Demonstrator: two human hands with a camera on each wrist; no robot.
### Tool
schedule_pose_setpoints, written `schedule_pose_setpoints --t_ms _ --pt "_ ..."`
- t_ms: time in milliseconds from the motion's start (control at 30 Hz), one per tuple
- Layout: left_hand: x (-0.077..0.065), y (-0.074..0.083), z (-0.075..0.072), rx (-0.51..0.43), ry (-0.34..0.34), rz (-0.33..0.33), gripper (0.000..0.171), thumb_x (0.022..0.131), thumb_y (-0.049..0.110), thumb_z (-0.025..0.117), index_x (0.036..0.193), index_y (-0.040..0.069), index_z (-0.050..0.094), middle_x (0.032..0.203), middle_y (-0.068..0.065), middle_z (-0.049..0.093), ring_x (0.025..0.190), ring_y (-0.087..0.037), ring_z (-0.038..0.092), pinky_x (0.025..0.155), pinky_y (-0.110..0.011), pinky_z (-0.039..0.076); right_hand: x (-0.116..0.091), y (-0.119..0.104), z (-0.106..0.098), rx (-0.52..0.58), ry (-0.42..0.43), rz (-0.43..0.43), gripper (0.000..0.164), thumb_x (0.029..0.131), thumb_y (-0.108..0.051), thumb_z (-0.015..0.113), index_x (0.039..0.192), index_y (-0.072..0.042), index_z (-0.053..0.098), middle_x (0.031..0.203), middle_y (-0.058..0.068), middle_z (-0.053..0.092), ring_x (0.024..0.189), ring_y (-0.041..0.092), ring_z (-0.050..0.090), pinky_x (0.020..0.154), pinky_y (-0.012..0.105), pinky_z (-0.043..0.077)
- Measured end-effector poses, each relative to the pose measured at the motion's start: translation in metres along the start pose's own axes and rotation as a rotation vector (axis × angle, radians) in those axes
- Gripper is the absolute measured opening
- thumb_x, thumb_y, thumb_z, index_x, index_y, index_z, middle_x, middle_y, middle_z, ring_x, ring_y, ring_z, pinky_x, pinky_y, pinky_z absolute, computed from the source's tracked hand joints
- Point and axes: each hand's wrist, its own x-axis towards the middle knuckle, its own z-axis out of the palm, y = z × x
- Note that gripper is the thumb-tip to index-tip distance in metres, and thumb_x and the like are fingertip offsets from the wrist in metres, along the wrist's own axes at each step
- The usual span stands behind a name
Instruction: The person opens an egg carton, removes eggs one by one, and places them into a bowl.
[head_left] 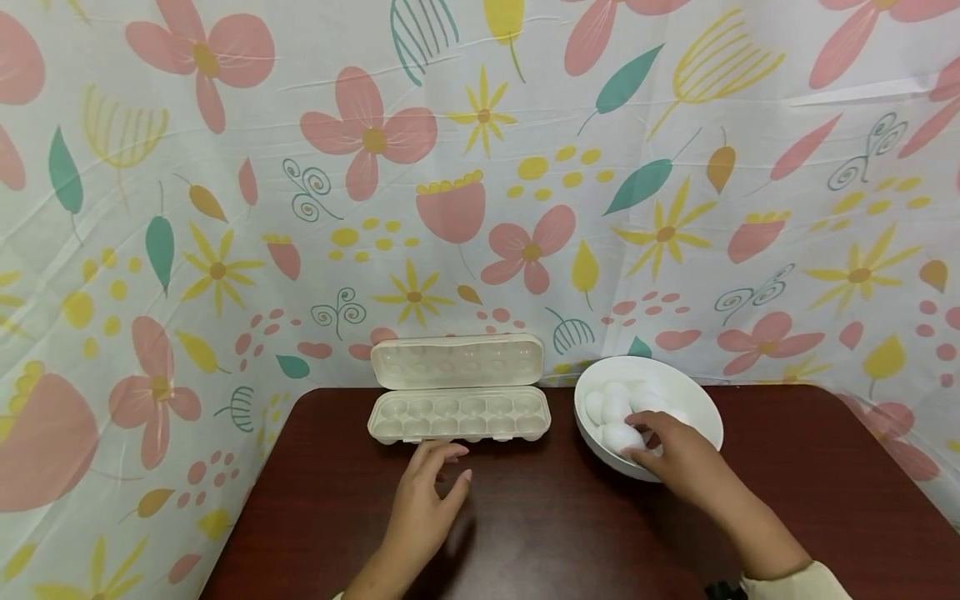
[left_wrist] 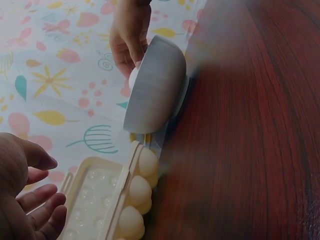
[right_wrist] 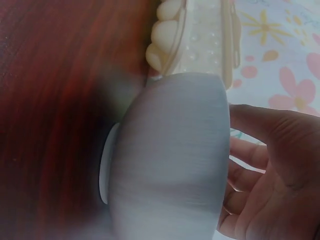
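A white bowl (head_left: 693,387) on the table holds several white eggs (head_left: 617,400). My right hand (head_left: 678,454) reaches over its near rim, thumb and fingers pinching the front egg (head_left: 621,438). That egg (left_wrist: 133,78) also shows at the rim in the left wrist view; in the right wrist view the bowl (right_wrist: 170,155) hides the fingertips of my right hand (right_wrist: 280,165). An open cream egg carton (head_left: 459,414) with bare cups stands left of the bowl. Just in front of the carton hovers my left hand (head_left: 427,504), its fingers relaxed and holding nothing.
The dark red-brown wooden table (head_left: 555,533) extends in front of the carton and bowl. A floral cloth (head_left: 480,183) hangs right behind the table's back edge, close to the raised carton lid (head_left: 457,362).
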Motion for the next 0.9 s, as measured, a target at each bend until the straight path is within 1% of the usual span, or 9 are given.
schedule_pose_setpoints --t_ms 133,233,367,500,633,700,900 --pt "0.000 -0.001 -0.001 0.000 -0.005 -0.016 0.033 0.089 0.011 0.076 0.117 0.026 0.067 0.118 0.008 0.061 0.104 -0.020 0.063 0.082 -0.029 0.055 0.000 -0.001 -0.004 0.013 -0.033 0.014 0.036 0.085 -0.023 0.081 0.116 -0.009 0.069 0.094 0.000 0.071 0.086 0.016 0.064 0.070 0.029 0.049" --pt "0.000 -0.001 -0.002 0.008 -0.003 -0.024 0.033 0.089 0.011 0.076 0.117 0.026 0.068 0.118 0.008 0.061 0.103 -0.017 0.063 0.082 -0.030 0.055 0.000 -0.001 -0.006 0.019 -0.060 0.014 0.037 0.085 -0.024 0.080 0.117 -0.008 0.070 0.092 -0.002 0.071 0.086 0.016 0.064 0.070 0.028 0.049" --pt "0.000 -0.002 -0.003 0.016 -0.001 -0.018 0.033 0.089 0.011 0.076 0.117 0.026 0.067 0.118 0.009 0.060 0.103 -0.014 0.062 0.082 -0.031 0.055 0.000 0.000 -0.007 0.029 -0.085 0.006 0.038 0.086 -0.025 0.079 0.119 -0.008 0.070 0.094 -0.003 0.072 0.087 0.015 0.065 0.070 0.026 0.050" --pt "0.000 -0.002 -0.003 0.018 0.005 -0.005 0.034 0.089 0.012 0.077 0.118 0.026 0.067 0.118 0.009 0.060 0.103 -0.014 0.062 0.082 -0.031 0.055 0.000 0.001 -0.008 0.043 -0.100 -0.008 0.037 0.087 -0.026 0.079 0.119 -0.009 0.071 0.093 -0.005 0.072 0.085 0.009 0.064 0.070 0.023 0.050" --pt "-0.001 -0.003 -0.004 0.010 0.006 -0.002 0.033 0.089 0.011 0.077 0.117 0.026 0.067 0.116 0.008 0.060 0.103 -0.018 0.063 0.083 -0.032 0.055 -0.001 0.002 -0.010 0.055 -0.126 -0.009 0.037 0.088 -0.026 0.077 0.120 -0.008 0.071 0.094 -0.005 0.073 0.084 0.006 0.063 0.069 0.022 0.050" --pt "-0.001 -0.004 -0.004 0.006 0.005 -0.002 0.033 0.089 0.010 0.077 0.117 0.025 0.067 0.115 0.008 0.060 0.103 -0.020 0.063 0.083 -0.031 0.055 -0.001 0.001 -0.011 0.057 -0.145 -0.001 0.038 0.089 -0.027 0.077 0.121 -0.007 0.071 0.095 -0.004 0.073 0.085 0.008 0.064 0.068 0.023 0.050" --pt "-0.002 -0.003 -0.005 0.009 0.013 -0.007 0.034 0.088 0.009 0.077 0.116 0.025 0.067 0.114 0.008 0.060 0.102 -0.018 0.063 0.082 -0.029 0.054 -0.001 0.002 -0.014 0.050 -0.180 0.006 0.042 0.090 -0.028 0.076 0.123 -0.004 0.069 0.101 0.002 0.075 0.088 0.015 0.067 0.068 0.024 0.051"
